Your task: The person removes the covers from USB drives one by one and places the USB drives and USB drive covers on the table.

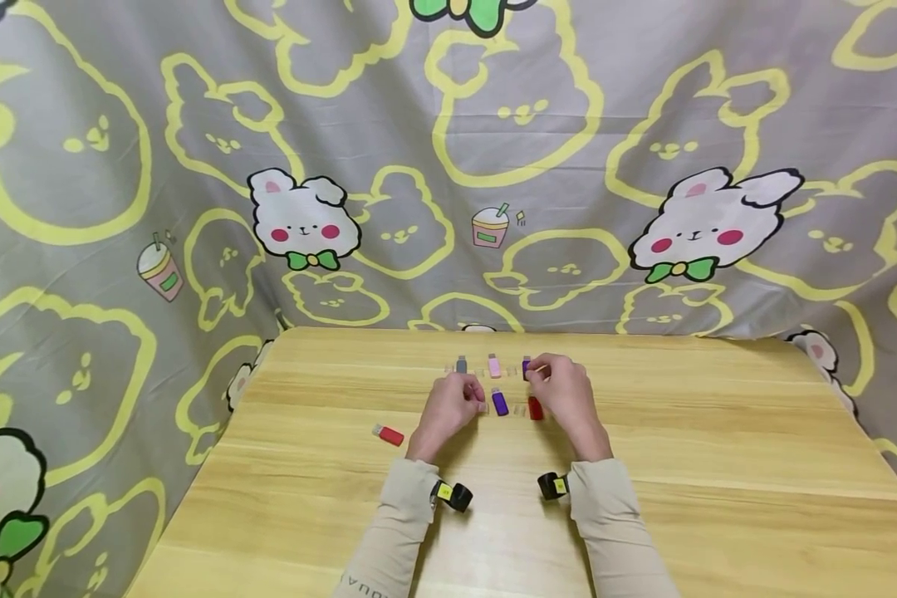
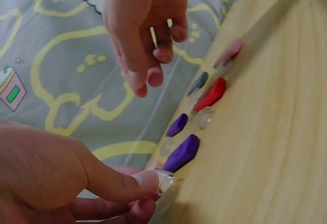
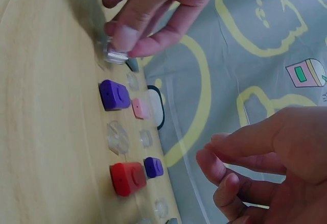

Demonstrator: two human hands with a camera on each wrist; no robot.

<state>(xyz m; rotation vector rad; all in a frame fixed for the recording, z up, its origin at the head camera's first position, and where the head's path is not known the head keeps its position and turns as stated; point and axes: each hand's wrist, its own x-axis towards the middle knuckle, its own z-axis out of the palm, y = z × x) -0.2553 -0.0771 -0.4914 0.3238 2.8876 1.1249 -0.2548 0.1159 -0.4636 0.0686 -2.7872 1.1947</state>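
My left hand (image 1: 450, 407) pinches a small clear plastic piece (image 2: 164, 181) between thumb and fingers, low over the table. Right beside it lies a purple USB stick (image 1: 500, 404), with a red USB stick (image 1: 535, 409) farther right in the same row. The right hand (image 1: 566, 392) hovers near that red stick, its fingers loosely bent; the right wrist view shows nothing held. Behind is a second row: a grey USB stick (image 1: 461, 365), a pink one (image 1: 494, 366) and another purple one (image 1: 526, 368), partly covered by the right hand.
Clear plastic pieces (image 3: 118, 138) lie between the sticks in both rows. Off to the left, another red USB stick (image 1: 389, 435) lies apart at an angle. A patterned grey curtain (image 1: 389, 266) hangs along the back and sides of the wooden table (image 1: 291, 498).
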